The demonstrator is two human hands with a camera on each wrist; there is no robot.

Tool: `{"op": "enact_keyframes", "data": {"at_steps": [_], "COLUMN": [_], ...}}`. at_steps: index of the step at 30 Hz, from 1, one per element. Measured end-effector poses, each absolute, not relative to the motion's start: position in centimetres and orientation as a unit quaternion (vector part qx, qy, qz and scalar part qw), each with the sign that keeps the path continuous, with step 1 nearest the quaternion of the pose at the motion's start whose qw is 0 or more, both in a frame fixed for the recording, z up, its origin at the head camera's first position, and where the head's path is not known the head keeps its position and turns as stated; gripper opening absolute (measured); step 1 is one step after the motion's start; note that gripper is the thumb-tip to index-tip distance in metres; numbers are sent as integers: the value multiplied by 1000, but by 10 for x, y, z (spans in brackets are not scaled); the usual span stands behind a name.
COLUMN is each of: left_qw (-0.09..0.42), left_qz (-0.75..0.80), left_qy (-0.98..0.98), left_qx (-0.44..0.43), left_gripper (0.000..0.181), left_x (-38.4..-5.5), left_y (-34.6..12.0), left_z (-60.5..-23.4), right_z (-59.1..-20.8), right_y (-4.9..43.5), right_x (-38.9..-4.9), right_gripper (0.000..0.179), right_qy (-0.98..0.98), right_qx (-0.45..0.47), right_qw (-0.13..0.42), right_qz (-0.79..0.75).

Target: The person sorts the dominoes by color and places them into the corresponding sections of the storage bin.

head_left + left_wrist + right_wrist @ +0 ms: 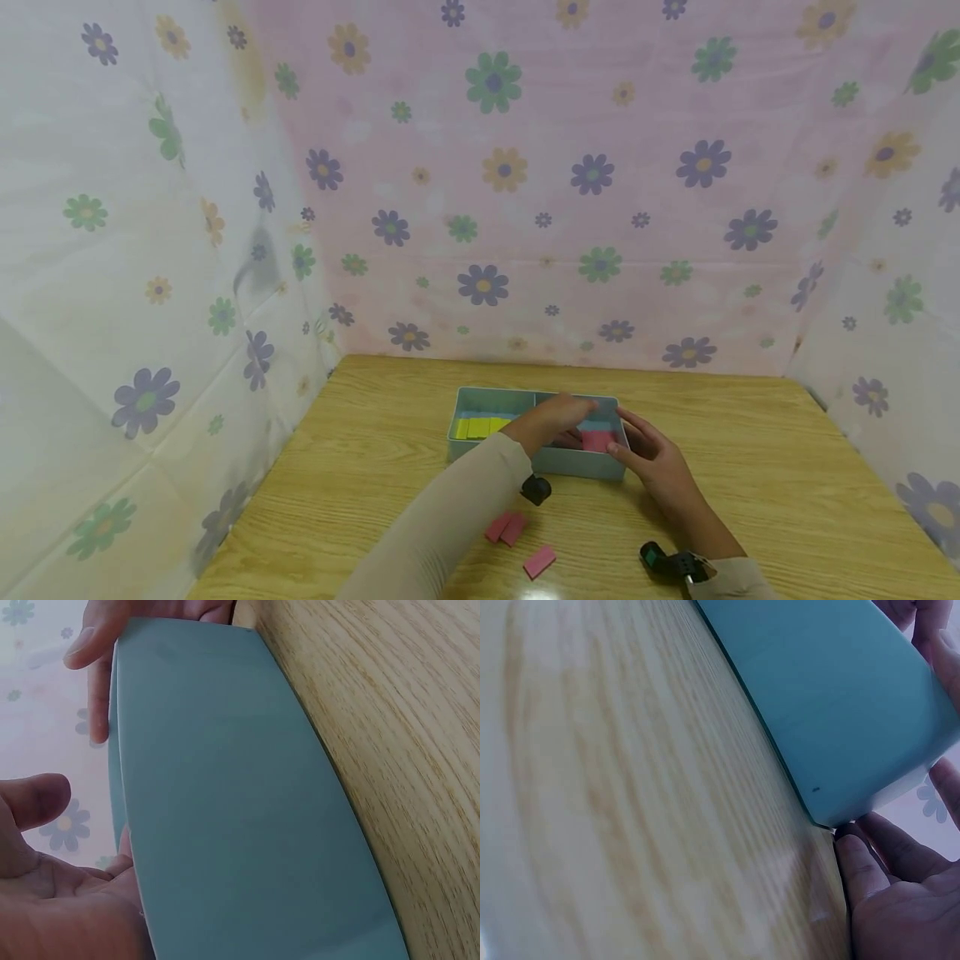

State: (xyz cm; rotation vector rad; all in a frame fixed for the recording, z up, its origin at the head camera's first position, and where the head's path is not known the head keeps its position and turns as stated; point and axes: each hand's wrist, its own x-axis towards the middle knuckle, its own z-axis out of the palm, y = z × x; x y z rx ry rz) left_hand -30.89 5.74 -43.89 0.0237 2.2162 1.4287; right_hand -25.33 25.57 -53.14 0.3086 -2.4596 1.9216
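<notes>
A light blue-green box (577, 463) with two compartments stands on the table. Yellow tiles (476, 428) lie in its left compartment, and pink tiles (597, 441) in the right one. My left hand (558, 415) reaches over the front wall into the right compartment; its fingertips are hidden behind that wall. In the left wrist view the thumb (41, 801) stands out, apart from the fingers. My right hand (660, 463) holds the box's right end, thumb at the near corner and fingers round the end wall, as the right wrist view shows up close.
In front of the box, two overlapping pink tiles (513, 529) and a single pink tile (539, 562) lie on the wooden table (375, 467). Flowered cloth (547, 250) hangs behind the table and along both sides. Black devices (667, 563) are strapped to both wrists.
</notes>
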Motion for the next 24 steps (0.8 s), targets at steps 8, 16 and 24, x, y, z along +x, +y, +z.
{"op": "enact_keyframes", "data": {"at_steps": [8,16,24], "left_qw": [236,214,188], "left_qz": [517,580,577], "left_qy": [823,786,792], "left_qx": [4,-3,70], "left_gripper": [60,62,43], "left_x": [-307,-309,-295], "left_y": [55,46,8], "left_z": [-436,-430,-422], "right_z": [-538,-537,-536], "right_y": [259,259,258], "right_x": [-258,-259,-257], "right_gripper": [70,70,70], "right_qy": [-788,-787,-787], "right_qx": [100,101,100], "right_qw": [-1,-2,-1], "right_qz": [608,609,608]}}
